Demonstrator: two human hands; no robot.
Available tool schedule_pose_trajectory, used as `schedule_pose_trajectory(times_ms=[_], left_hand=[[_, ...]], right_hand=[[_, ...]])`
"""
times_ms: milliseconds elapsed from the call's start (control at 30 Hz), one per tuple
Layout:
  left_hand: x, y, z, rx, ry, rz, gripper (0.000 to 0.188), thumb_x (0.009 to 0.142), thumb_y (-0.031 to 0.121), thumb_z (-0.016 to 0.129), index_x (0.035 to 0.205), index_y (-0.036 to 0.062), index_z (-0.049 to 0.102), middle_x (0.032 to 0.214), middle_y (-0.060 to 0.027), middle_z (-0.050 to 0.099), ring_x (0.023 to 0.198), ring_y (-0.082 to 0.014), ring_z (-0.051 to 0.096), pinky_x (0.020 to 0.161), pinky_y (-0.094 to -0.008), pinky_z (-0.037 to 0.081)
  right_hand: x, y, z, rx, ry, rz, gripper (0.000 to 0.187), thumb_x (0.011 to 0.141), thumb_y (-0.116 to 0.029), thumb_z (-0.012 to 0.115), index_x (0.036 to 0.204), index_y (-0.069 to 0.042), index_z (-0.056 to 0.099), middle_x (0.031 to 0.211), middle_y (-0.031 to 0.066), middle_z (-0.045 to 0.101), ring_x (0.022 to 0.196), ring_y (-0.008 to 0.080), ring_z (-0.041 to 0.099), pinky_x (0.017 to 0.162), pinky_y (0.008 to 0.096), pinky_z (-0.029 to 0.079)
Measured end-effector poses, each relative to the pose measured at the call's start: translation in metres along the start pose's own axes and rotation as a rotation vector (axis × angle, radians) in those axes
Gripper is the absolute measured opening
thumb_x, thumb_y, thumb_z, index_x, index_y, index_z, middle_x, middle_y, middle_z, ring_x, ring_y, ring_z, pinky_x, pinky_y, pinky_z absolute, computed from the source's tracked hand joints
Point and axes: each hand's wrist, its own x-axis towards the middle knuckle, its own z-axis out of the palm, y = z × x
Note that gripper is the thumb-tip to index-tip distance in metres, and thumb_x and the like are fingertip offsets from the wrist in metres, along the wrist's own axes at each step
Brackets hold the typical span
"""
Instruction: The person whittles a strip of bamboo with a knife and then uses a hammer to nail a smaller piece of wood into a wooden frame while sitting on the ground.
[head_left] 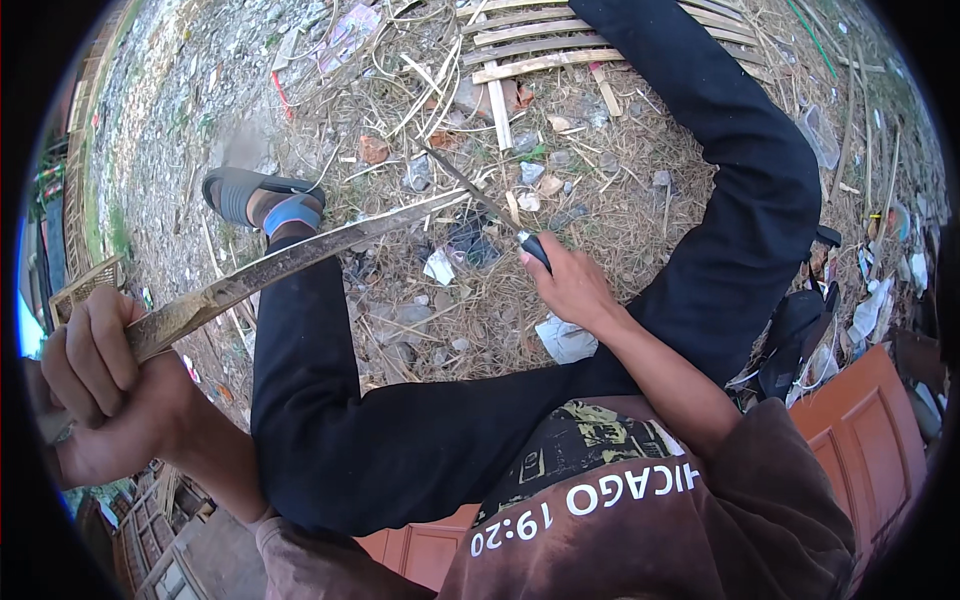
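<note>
My left hand, at the far left, is wrapped round the near end of a long split bamboo strip. The strip slants up and right across my shin, its far end over the littered ground. In my right hand is a knife with a dark handle, the fingers closed round it. The knife's narrow blade points up and left. It crosses close by the far end of the strip; whether the two touch I cannot tell.
Several cut bamboo slats lie side by side at the top. My sandalled foot rests at the left, my other leg bends round on the right. Dry grass, stones, brick bits and plastic scraps cover the ground. An orange-brown panel is under me.
</note>
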Motion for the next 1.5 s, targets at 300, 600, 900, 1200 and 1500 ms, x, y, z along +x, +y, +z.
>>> schedule_pose_trajectory(times_ms=[300, 600, 900, 1200, 1500], left_hand=[[0.009, -0.007, -0.001, -0.118, -0.138, -0.070, 0.042, 0.085, 0.042, 0.050, 0.056, 0.0206, 0.028, 0.042, 0.0080, 0.027, 0.036, -0.0041, 0.018, 0.046, -0.0216, 0.020], [0.012, -0.010, -0.004, -0.100, -0.057, -0.045, 0.038, 0.085, 0.043, 0.051, 0.061, 0.0182, 0.035, 0.045, 0.0072, 0.027, 0.038, -0.0038, 0.021, 0.045, -0.0214, 0.019], [0.011, -0.012, -0.017, -0.087, 0.002, -0.075, 0.033, 0.084, 0.040, 0.050, 0.062, 0.0172, 0.039, 0.046, 0.0070, 0.027, 0.038, -0.0043, 0.020, 0.044, -0.0213, 0.020], [0.021, -0.019, -0.009, -0.116, -0.056, -0.046, 0.033, 0.083, 0.038, 0.051, 0.061, 0.0183, 0.035, 0.045, 0.0071, 0.025, 0.038, -0.0034, 0.021, 0.043, -0.0207, 0.019], [0.022, -0.016, -0.014, -0.065, -0.026, -0.028, 0.032, 0.085, 0.038, 0.048, 0.062, 0.0187, 0.035, 0.045, 0.0072, 0.026, 0.038, -0.0037, 0.020, 0.042, -0.0212, 0.018]], right_hand=[[0.005, 0.003, 0.003, 0.013, -0.002, -0.020, 0.032, 0.098, -0.037, 0.048, 0.101, -0.005, 0.048, 0.066, 0.0217, 0.062, 0.065, 0.0438, 0.063, 0.062, 0.0541, 0.047], [-0.011, -0.048, -0.022, 0.187, -0.025, -0.074, 0.029, 0.099, -0.031, 0.050, 0.111, -0.004, 0.048, 0.075, 0.0195, 0.064, 0.066, 0.0412, 0.064, 0.059, 0.0490, 0.047], [-0.002, -0.005, -0.002, -0.111, 0.039, -0.062, 0.027, 0.098, -0.030, 0.051, 0.107, -0.004, 0.047, 0.062, 0.0248, 0.060, 0.063, 0.0468, 0.062, 0.060, 0.0537, 0.048], [0.005, 0.007, 0.013, 0.216, 0.039, -0.009, 0.037, 0.098, -0.039, 0.048, 0.105, -0.003, 0.048, 0.076, 0.0229, 0.063, 0.078, 0.0456, 0.063, 0.071, 0.0522, 0.046], [-0.018, -0.025, -0.008, -0.025, 0.060, -0.243, 0.030, 0.098, -0.033, 0.051, 0.102, -0.003, 0.049, 0.061, 0.0220, 0.060, 0.056, 0.0452, 0.061, 0.054, 0.0530, 0.047]])
